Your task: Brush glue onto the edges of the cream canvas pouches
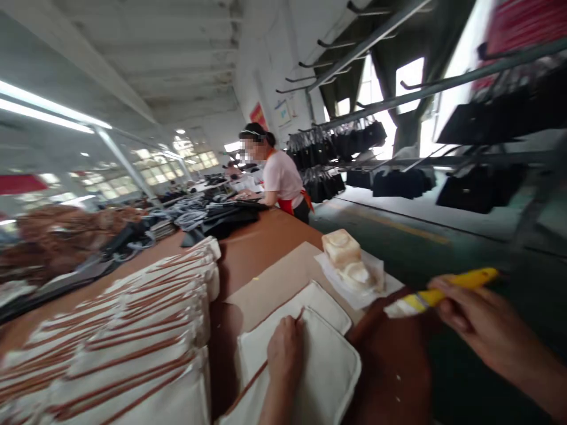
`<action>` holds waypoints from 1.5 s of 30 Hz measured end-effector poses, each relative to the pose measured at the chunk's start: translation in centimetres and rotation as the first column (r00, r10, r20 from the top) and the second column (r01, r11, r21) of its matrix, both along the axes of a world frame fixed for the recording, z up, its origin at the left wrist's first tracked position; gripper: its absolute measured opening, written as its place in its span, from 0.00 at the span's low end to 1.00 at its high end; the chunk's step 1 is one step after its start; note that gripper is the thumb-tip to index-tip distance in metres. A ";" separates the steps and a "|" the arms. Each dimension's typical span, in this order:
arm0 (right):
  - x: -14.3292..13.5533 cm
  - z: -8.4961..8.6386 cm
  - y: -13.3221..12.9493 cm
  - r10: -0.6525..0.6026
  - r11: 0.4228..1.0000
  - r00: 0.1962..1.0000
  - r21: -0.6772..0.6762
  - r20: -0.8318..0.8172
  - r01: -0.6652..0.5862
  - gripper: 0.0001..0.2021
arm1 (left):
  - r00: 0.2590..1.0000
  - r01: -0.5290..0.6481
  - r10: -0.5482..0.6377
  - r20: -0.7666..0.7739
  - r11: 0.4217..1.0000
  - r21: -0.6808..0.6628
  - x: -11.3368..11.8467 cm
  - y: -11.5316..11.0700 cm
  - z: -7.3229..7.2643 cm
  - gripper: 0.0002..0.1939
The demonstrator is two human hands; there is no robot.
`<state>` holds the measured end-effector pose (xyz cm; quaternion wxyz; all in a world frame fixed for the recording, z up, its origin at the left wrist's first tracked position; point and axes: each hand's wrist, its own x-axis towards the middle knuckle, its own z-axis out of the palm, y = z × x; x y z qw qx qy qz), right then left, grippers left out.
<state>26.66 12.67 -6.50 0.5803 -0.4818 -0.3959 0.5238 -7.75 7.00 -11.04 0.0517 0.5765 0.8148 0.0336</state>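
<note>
My right hand (469,313) is closed around a brush with a yellow handle (473,277) and pale bristles, held out past the table's right edge. My left hand (286,345) rests, fingers curled, on a cream padded piece (330,360) and pinches a thin brown strip (252,383) that runs across it. Under that lies another cream piece (332,310), partly covered. Behind them, a cream block-like container (341,248) and a whitish lump (357,274) sit on a pale sheet over brown card (266,292).
Overlapping cream pieces with brown strips (133,342) fill the left of the brown table (274,236). Dark parts (234,218) lie farther back, near a person in an apron (283,177). Racks of black bags (469,189) stand at the right.
</note>
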 end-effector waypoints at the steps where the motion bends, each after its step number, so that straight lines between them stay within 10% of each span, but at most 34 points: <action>1: -0.4 0.6 1.1 0.019 1.000 1.000 0.008 0.014 -0.019 0.15 | 1.000 0.012 -0.012 0.008 1.000 0.004 -0.3 0.3 -0.2 0.18; 9: -3.7 -0.4 9.8 0.034 0.912 0.776 0.298 0.629 -0.281 0.15 | 0.993 0.078 -0.083 0.082 0.994 0.071 -1.4 1.0 -0.8 0.20; 16: -6.1 -3.3 13.5 0.057 0.882 0.666 0.275 0.743 -0.382 0.10 | 0.985 0.059 -0.066 0.160 0.997 0.048 -2.0 1.2 -0.9 0.16; 22: -4.8 -3.0 12.7 0.049 0.846 0.667 0.324 0.744 -0.424 0.12 | 0.990 0.030 -0.034 0.137 0.999 0.026 -1.5 1.1 -0.4 0.16; 30: -1.7 -2.0 7.9 0.132 0.654 0.591 0.378 0.796 -0.655 0.10 | 0.924 -0.066 0.026 0.381 0.993 0.093 -1.5 1.2 0.7 0.17; 36: -2.2 -2.9 8.7 0.043 0.898 0.780 0.319 0.624 -0.305 0.15 | 0.782 -0.002 -0.076 0.619 0.992 0.125 -0.7 0.7 3.4 0.22; 40: -2.1 -2.3 8.0 -0.082 0.939 0.798 0.315 0.597 -0.140 0.19 | 0.543 -0.039 -0.062 0.838 0.994 0.099 0.9 -1.0 5.8 0.26; 45: -3.7 2.7 3.8 0.111 0.944 0.931 0.256 0.349 -0.208 0.18 | 0.486 0.004 -0.062 0.872 0.998 0.069 2.8 -2.3 7.9 0.24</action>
